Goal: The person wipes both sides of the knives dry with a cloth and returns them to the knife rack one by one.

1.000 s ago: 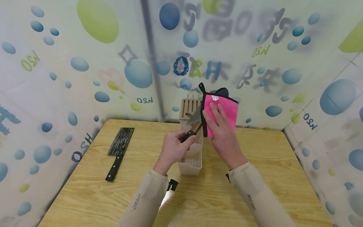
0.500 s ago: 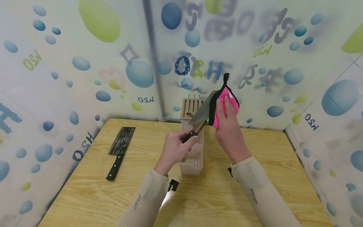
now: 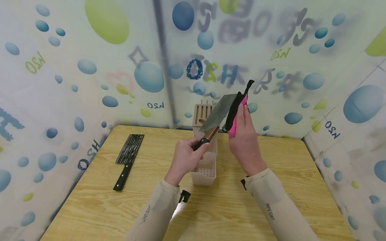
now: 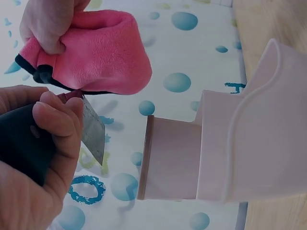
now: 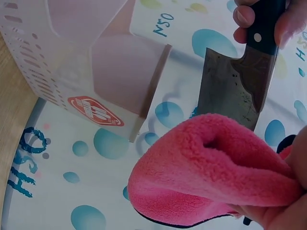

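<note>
My left hand grips the black riveted handle of a cleaver, its grey blade slanting up and to the right above the table. In my right hand is a pink fleecy cloth with black edging and a hanging loop. The thumb and fingers pinch it, and it is folded over. Its black edge lies along the right side of the blade in the head view. From the right wrist, the cloth overlaps the far part of the blade, which shows dark marks near the handle.
A beige slotted knife holder stands behind the left hand, near the table's back edge. On the left of the wooden table lies a second cleaver with a dark streaked blade. A patterned wall covering surrounds the table.
The right hand has turned and shifted right with the cloth, now edge-on to the head camera, after lying flat in front of the blade. More of the blade shows. The left hand keeps its grip.
</note>
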Demonstrator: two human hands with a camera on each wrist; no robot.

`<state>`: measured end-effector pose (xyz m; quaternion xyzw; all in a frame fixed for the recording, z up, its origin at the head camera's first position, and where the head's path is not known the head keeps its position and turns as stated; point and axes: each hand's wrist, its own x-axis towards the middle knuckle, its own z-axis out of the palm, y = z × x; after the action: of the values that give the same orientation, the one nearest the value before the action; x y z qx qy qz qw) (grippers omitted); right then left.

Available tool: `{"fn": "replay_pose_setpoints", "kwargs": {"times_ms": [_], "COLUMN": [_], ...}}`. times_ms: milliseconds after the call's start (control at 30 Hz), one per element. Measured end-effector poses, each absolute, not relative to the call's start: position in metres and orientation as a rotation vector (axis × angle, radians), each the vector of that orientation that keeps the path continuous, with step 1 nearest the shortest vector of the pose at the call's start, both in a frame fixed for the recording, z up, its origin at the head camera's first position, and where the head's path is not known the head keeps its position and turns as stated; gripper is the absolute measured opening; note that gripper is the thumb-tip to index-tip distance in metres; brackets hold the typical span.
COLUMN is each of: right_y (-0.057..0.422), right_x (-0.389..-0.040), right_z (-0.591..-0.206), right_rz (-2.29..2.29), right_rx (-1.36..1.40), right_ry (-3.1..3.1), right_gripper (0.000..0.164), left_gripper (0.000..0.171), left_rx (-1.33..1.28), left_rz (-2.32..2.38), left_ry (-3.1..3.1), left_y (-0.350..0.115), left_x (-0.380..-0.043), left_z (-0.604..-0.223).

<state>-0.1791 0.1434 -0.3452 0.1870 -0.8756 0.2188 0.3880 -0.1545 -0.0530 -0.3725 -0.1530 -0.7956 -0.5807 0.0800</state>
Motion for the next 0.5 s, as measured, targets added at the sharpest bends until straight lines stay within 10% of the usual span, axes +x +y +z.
{"fn": "replay_pose_setpoints", "kwargs": {"times_ms": [500], "right_y": [0.159], "right_x": [-0.2], "right_z": [-0.341], "right_rz": [0.626], "right_rx": [0.317], "right_ry": [-2.327], "right_gripper": [0.067], "left_gripper": [0.011], "left_rx": [-0.609], "left_rz": [-1.648], "left_ry": [-2.372], "left_y": [-0.048], "left_x": [-0.147], "left_z": [-0.368]}}
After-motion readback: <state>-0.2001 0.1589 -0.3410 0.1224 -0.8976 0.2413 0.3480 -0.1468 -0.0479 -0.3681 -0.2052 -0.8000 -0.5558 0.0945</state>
